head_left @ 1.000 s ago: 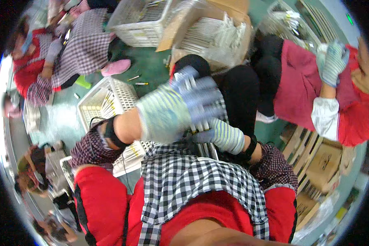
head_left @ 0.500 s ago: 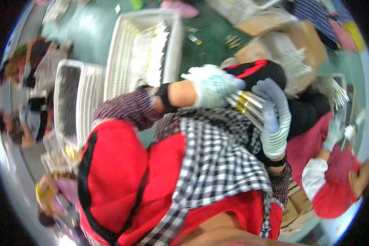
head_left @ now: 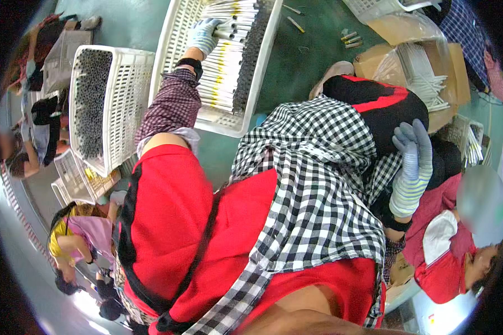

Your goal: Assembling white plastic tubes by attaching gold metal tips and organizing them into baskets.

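Note:
My left hand (head_left: pixel 203 37), in a striped knit glove, reaches into a long white plastic basket (head_left: pixel 237 129) on the far side. Its fingers close over the ends of a few slender white tubes (head_left: pixel 226 29). Beneath and nearer me lies a dense row of similar white tubes (head_left: pixel 217 78) with yellow-gold bands and dark ends along the right. My right hand (head_left: pixel 412 167), gloved in the same striped knit, is raised above my lap on the right. Its fingers are stretched out, and nothing shows in them.
A second white basket (head_left: pixel 129 106), packed with dark tube ends, stands at left. An open cardboard box (head_left: pixel 458 72) holds white sticks (head_left: pixel 427 84) beyond my knee. Loose banded pieces (head_left: pixel 351 39) lie on the green floor (head_left: pixel 313 58). A co-worker (head_left: pixel 447 262) sits close at right.
My left hand has gone from over my lap into the far basket. The gold-banded bundle that was between my hands has left my lap; my right hand has shifted right and is empty.

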### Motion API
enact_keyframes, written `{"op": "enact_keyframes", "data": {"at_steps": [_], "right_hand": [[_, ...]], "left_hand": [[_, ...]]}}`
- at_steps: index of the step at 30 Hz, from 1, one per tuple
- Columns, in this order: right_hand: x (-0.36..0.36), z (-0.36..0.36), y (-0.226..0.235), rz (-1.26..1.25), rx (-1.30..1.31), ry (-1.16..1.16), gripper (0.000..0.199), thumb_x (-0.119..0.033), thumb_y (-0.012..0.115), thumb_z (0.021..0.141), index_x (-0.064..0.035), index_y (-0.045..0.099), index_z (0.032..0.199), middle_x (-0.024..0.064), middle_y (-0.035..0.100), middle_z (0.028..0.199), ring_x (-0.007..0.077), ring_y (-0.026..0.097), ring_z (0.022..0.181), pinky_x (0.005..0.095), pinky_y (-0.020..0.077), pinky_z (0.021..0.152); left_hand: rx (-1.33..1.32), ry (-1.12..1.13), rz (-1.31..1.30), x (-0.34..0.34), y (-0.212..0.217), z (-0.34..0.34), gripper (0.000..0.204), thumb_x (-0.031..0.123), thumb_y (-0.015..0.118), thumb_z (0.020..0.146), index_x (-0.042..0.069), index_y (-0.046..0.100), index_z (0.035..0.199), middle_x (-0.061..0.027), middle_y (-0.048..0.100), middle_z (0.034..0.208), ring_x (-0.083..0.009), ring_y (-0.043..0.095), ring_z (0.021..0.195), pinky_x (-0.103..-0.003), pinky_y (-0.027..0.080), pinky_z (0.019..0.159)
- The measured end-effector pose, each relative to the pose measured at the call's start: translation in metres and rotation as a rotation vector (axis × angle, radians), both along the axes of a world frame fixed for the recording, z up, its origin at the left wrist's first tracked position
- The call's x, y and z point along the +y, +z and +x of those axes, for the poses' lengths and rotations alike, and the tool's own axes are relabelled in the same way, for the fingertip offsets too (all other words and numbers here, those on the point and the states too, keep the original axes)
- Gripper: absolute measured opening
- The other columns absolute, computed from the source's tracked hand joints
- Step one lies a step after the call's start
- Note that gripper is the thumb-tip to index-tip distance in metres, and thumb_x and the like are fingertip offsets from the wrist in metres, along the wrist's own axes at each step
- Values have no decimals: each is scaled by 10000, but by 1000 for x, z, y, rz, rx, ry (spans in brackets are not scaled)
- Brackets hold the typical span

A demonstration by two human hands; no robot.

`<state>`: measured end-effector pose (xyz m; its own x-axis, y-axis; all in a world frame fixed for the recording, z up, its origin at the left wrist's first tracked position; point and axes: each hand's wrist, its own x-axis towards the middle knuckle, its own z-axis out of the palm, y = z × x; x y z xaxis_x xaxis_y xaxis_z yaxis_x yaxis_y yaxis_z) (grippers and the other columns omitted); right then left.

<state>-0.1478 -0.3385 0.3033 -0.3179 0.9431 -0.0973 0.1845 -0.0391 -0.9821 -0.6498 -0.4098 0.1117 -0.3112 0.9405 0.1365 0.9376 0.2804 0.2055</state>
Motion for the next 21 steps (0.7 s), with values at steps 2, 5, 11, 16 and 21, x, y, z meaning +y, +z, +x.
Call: {"op": "enact_keyframes", "data": {"at_steps": [2, 5, 11, 16, 21], "right_hand": [[-4, 4, 6, 28, -39, -63, 369, -120, 516, 927, 11, 481, 1270, 147, 590, 1135, 206, 585, 1020, 344, 462, 910], [2, -5, 2, -21, -79, -18, 345, -73, 573, 891, 1, 517, 1223, 102, 626, 1066, 145, 590, 977, 287, 461, 890], [25, 26, 11, -5, -17, -54, 390, -73, 598, 871, -25, 513, 1248, 68, 627, 1049, 129, 586, 942, 260, 457, 850], [72, 62, 23, 120, -123, -262, 303, -117, 585, 897, -3, 566, 1177, 76, 651, 1009, 113, 588, 909, 249, 452, 843], [134, 66, 20, 25, -145, -45, 321, -162, 595, 888, -3, 572, 1166, 72, 655, 1000, 118, 588, 917, 261, 459, 848]], "left_hand": [[23, -73, 79, 21, -39, 1, 384, 69, 585, 728, 140, 590, 1106, -122, 587, 1104, -323, 518, 1062, -430, 372, 954], [-190, 108, -200, -8, -102, -8, 518, 135, 678, 694, 47, 530, 1182, -204, 549, 1154, -393, 482, 1088, -438, 389, 950], [-40, 197, -876, 9, -107, -25, 773, 315, 606, 815, 11, 232, 1418, -227, 173, 1488, -379, 105, 1388, -406, 152, 1140], [-474, 133, 303, 127, 34, 26, 560, 48, 546, 816, -10, 378, 1346, -228, 464, 1315, -316, 478, 1191, -365, 378, 1004], [-1638, 205, 13, 291, 57, 162, 563, 369, 634, 839, 32, 468, 1258, -119, 524, 1157, -224, 527, 930, -390, 468, 795]]}}
